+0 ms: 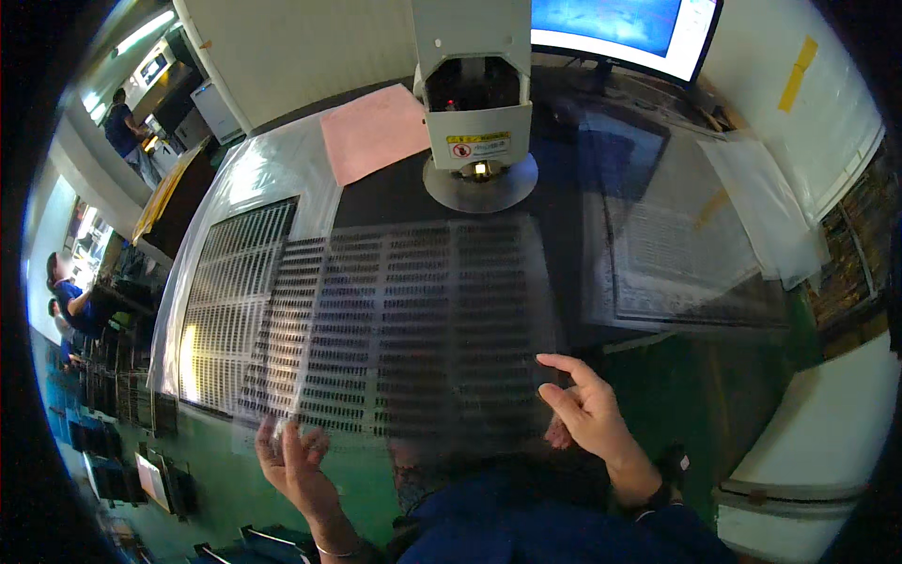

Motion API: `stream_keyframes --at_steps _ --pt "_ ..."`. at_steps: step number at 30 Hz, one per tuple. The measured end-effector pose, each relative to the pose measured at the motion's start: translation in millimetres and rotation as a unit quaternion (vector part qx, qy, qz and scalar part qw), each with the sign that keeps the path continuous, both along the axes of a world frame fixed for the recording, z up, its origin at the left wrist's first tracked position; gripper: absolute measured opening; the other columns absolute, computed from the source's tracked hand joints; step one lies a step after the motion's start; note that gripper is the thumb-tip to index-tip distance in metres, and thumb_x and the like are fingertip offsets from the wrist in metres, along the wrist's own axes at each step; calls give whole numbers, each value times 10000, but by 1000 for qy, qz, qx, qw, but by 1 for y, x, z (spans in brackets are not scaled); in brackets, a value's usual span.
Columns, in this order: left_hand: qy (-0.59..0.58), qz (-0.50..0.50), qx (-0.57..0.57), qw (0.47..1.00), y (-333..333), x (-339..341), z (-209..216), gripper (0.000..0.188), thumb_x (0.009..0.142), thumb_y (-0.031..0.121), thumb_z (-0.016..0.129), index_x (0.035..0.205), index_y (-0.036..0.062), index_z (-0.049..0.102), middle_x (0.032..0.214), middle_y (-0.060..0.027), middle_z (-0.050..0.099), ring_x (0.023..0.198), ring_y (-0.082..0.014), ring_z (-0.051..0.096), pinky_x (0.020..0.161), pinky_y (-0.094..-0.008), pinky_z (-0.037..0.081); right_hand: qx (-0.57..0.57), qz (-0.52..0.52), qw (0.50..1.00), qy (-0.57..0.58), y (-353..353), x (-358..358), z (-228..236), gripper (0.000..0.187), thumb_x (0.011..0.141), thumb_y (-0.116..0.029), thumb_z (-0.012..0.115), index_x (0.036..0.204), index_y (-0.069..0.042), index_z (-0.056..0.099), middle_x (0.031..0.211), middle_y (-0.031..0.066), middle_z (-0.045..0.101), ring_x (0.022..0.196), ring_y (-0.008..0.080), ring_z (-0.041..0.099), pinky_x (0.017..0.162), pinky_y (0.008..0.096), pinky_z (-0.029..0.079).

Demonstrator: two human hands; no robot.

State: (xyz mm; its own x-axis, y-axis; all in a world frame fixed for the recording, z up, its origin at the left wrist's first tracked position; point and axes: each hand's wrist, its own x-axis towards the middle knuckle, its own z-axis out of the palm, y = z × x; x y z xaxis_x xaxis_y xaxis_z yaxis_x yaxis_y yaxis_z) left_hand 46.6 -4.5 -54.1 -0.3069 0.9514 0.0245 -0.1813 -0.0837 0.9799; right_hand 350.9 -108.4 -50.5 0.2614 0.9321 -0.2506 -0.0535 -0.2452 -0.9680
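Observation:
A large see-through film sheet (413, 320), printed with rows of small black marks, spans the space in front of me above the dark table. Its edges are blurred. My left hand (299, 462) has its fingers closed at the sheet's near left corner. At the right edge, my right hand (594, 418) grips the film between thumb and forefinger. Beneath and left of this film lies another patterned sheet (235, 305), on top of clear plastic (254, 179).
A white machine head (477, 122) with a round metal disc (481, 188) stands at the table's far middle, beside a pink sheet (376, 134). More clear films (691, 244) lie on the right, below a monitor (625, 28). People (122, 132) are at far left.

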Motion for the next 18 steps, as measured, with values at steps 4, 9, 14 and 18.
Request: stream_keyframes --at_steps 4,9,14,18 --pt "27 74 5 997 15 -25 20 482 831 112 598 1245 9 373 1023 -150 584 767 -174 613 583 -223 470 -9 8 999 -44 -1 14 4 350 863 -114 567 1201 -76 487 518 -14 516 413 48 489 357 197 369" --pt "152 -51 -86 983 43 -74 28 490 803 112 633 1233 -25 442 863 -76 625 710 -139 599 551 -229 494 5 3 999 -31 -2 27 -1 347 852 -93 564 1188 -47 491 481 -27 482 367 44 449 340 192 340" --pt "290 -48 -94 951 43 -73 26 254 788 143 654 973 -30 639 758 -58 609 659 -113 582 547 -240 486 -15 -42 999 -22 3 12 2 359 836 -51 528 1191 -32 481 497 0 479 355 62 437 324 213 341" --pt "452 50 84 887 51 -64 15 169 829 129 621 917 -11 654 667 -50 589 567 -85 545 495 -221 455 -2 -71 997 -33 -3 10 -6 363 831 -45 512 1192 -30 481 543 31 522 368 81 454 328 226 352"
